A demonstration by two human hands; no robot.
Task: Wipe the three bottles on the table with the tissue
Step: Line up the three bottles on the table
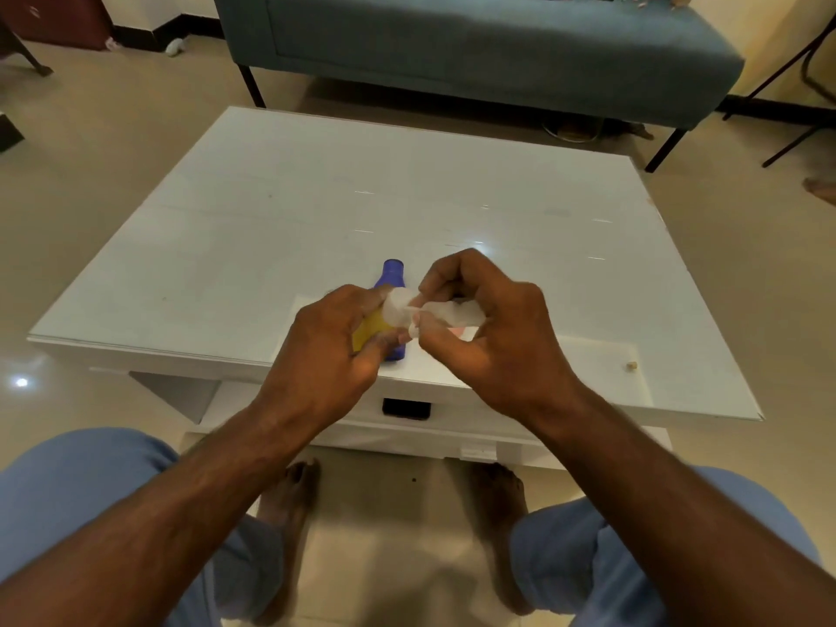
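A bottle [390, 282], blue with a yellow body, is held in the closed left hand [330, 350] above the near edge of the table [271, 210]. A crumpled white tissue [434, 312] is pinched in the right hand [488, 337], against the bottle. Only this bottle is visible. Probably best: bottle rotated, thin tissue kept bunched. Plastic appears smooth; tabletop glossy.

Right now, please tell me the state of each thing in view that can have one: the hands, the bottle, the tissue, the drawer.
Left hand: closed around the bottle, holding it.
Right hand: pinching the tissue.
Bottle: held above the table's near edge, tilted, blue end pointing away, yellow label part hidden.
Tissue: crumpled, pressed against the bottle.
Drawer: appears closed.
Table: glossy, a small crumb near the right edge.
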